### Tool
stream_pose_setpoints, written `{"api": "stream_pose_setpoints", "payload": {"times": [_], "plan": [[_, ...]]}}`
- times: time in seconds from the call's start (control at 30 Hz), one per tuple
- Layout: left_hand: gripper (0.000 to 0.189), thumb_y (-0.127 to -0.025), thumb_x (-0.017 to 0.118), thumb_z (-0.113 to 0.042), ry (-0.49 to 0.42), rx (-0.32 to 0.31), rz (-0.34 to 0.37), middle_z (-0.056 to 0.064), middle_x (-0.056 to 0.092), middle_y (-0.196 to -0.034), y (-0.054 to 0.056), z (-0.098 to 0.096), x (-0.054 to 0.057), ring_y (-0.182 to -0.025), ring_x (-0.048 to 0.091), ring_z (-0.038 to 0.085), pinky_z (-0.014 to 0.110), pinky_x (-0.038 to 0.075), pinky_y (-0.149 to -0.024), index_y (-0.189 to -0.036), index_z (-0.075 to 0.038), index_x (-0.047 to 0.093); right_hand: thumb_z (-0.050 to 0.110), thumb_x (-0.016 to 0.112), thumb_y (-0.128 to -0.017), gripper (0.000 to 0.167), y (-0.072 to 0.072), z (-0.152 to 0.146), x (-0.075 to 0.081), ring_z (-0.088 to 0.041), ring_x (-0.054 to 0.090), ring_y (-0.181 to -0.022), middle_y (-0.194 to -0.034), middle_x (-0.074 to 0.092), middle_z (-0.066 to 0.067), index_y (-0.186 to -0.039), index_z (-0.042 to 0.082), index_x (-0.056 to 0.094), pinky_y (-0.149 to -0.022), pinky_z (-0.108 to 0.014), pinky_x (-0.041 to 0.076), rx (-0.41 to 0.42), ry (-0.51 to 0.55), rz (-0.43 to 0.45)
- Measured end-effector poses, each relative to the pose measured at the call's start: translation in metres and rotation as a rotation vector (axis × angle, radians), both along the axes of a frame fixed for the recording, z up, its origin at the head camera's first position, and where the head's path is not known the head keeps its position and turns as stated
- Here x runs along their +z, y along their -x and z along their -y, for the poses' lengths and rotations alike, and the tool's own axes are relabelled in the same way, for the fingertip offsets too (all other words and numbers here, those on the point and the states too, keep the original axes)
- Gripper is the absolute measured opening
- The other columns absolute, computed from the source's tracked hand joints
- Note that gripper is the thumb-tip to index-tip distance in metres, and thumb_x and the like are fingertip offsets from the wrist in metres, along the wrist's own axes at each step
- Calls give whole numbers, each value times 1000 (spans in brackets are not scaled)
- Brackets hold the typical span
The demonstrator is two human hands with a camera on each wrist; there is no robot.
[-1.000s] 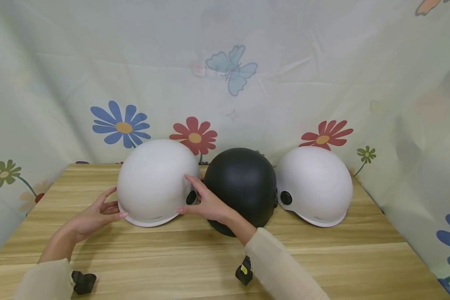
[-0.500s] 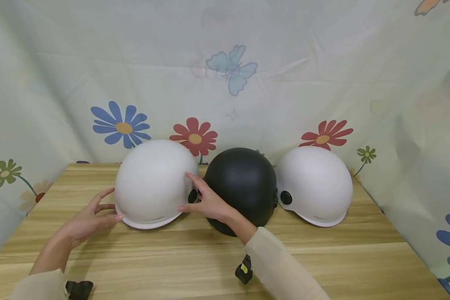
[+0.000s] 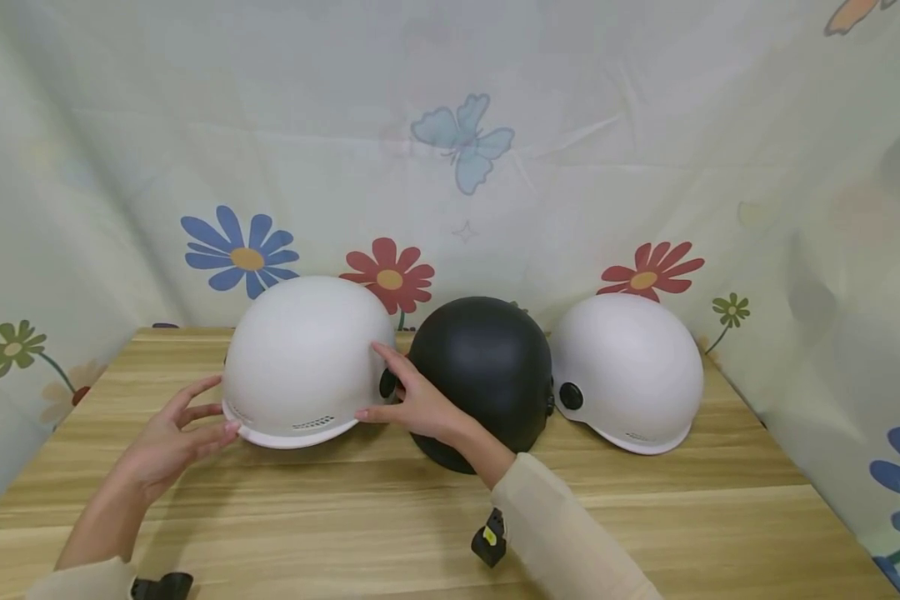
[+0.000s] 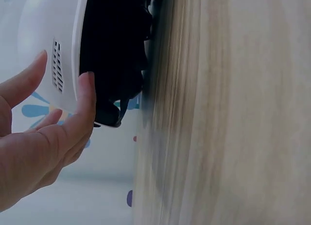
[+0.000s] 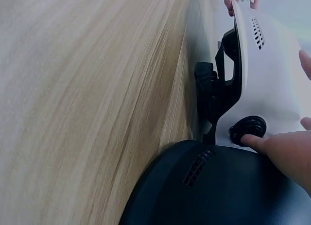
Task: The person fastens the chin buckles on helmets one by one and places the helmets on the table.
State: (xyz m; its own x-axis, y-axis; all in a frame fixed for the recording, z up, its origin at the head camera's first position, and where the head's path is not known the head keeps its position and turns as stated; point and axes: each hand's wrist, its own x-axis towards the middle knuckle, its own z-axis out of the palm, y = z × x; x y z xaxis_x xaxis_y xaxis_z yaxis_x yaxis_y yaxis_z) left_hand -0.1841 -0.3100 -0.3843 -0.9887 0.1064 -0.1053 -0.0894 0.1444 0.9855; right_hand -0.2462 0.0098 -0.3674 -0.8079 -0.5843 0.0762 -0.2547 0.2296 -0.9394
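At the left of the row, a white helmet (image 3: 307, 358) is held between both hands, its front rim tipped up. My left hand (image 3: 168, 442) grips the left front rim; in the left wrist view the thumb (image 4: 86, 91) lies along the edge beside the vent slots (image 4: 57, 65). My right hand (image 3: 423, 406) holds the opposite side, with fingers spread on the shell and the thumb at the round black side knob (image 5: 252, 124). The dark inside of the helmet shows under its rim, and a black strap (image 5: 204, 77) hangs toward the table.
Close on the right stands a black helmet (image 3: 480, 367), partly behind my right hand. Beyond it sits another white helmet (image 3: 633, 367), side by side with the black one. All are on a wood-grain table (image 3: 360, 533), with a flowered cloth (image 3: 532, 217) hanging behind.
The held white helmet has shifted and turned slightly left, and its front rim has risen, showing more of the vents. My left hand moves left with it; the right hand barely moves.
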Motion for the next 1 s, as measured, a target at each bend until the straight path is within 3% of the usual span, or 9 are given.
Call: {"api": "stream_pose_setpoints", "payload": {"times": [0.37, 0.73, 1.0], "plan": [[81, -87, 62, -10, -32, 30, -13, 34, 10, -137, 2, 0, 2, -87, 59, 3, 26, 50, -79, -148, -18, 8, 17, 73, -78, 85, -1, -1, 0, -17, 17, -136, -149, 15, 3, -145, 28, 21, -103, -45, 28, -8, 17, 14], [73, -84, 58, 9, -315, 54, -104, 3, 29, -119, -1, -6, 7, -86, 63, 13, 32, 51, -75, -142, -21, 28, 19, 72, -79, 87, -7, -10, 3, -25, 26, -133, -149, 12, 4, -145, 31, 17, -99, -44, 35, -15, 28, 43], [74, -83, 61, 7, -321, 81, -174, -1, 33, -120, -5, -17, 16, -89, 62, 8, 28, 51, -73, -143, -21, 29, 20, 70, -81, 91, -11, -16, 2, -27, 34, -129, -146, 20, -6, -146, 31, 7, -97, -45, 37, 5, 49, 94]]}}
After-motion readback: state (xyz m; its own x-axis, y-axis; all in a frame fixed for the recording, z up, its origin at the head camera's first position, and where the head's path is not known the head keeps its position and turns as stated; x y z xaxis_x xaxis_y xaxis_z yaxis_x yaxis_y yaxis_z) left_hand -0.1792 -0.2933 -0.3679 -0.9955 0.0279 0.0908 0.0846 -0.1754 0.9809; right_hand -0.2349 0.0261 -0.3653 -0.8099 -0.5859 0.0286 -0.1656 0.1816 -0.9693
